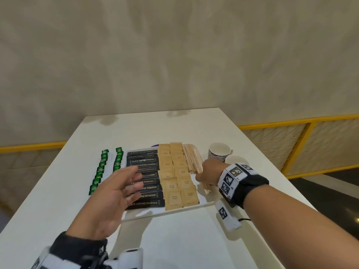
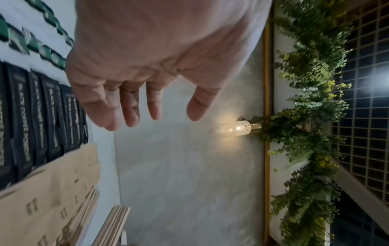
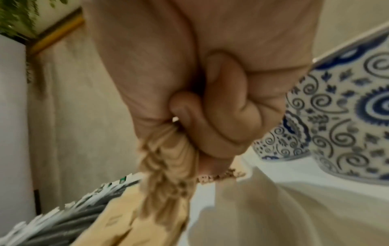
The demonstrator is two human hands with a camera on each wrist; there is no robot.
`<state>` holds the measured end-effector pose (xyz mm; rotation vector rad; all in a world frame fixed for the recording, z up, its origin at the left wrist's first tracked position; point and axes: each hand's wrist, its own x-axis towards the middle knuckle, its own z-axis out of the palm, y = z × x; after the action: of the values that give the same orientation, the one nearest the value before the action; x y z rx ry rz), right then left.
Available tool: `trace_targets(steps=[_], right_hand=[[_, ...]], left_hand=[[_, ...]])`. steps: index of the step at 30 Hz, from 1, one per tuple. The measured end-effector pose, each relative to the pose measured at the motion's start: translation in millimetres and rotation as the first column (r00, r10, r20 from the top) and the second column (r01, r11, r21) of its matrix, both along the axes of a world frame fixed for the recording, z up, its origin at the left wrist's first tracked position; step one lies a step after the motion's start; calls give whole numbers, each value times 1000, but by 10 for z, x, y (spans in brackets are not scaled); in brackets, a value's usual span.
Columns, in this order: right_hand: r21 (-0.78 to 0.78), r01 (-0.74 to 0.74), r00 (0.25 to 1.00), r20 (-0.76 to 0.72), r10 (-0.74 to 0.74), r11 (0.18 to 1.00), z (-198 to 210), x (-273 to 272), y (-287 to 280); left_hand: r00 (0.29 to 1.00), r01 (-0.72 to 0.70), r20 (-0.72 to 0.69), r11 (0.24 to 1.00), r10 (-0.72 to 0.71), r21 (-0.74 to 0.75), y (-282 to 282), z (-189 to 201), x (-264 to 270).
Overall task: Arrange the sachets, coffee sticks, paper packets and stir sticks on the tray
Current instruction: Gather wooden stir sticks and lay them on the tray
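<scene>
A white tray (image 1: 208, 202) holds two columns of green-and-white sachets (image 1: 101, 168), a column of black coffee sticks (image 1: 144, 164), two columns of brown paper packets (image 1: 175, 181) and a pile of wooden stir sticks (image 1: 192, 159) at its right side. My right hand (image 1: 206, 174) grips a bundle of stir sticks (image 3: 166, 174) over the tray's right edge, their ends poking out toward me. My left hand (image 1: 124, 183) hovers palm-up over the coffee sticks (image 2: 42, 119), fingers (image 2: 130, 106) straight and spread, holding nothing.
Two blue-patterned white cups (image 1: 219, 152) stand on the white table (image 1: 184, 239) just right of the tray, close behind my right hand. A yellow railing (image 1: 303, 121) runs behind the table. A wall lamp (image 2: 235, 129) and plants (image 2: 305, 116) appear in the left wrist view.
</scene>
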<state>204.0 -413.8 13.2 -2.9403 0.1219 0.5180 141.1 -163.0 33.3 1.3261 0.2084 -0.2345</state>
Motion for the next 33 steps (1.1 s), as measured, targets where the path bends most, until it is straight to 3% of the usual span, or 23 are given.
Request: trace_targets(steps=[6,18,27,30,33], right_hand=[[-79,43,998,-36,-46,996,-201,48,62],[-23,69,993,-97,-71,997,-169,0,107],[-41,38,999,-11,-39,998,30,-114,67],[2,73,995,65,-73,997,-9,-152,42],[22,8,997,77,-10,1000,-105,-233,-8]], left_hand=[[999,-43,13,999,43,-15,139,-18,-31],[999,-42,-6,999,42,-9,111,-78,-8],[998,-56,-12,997,55,-52,122,-89,-10],[997,-72,-9,996,71,-50,163,-95,-8],[997,-77,-2,996,77,-45,201,-86,-18]])
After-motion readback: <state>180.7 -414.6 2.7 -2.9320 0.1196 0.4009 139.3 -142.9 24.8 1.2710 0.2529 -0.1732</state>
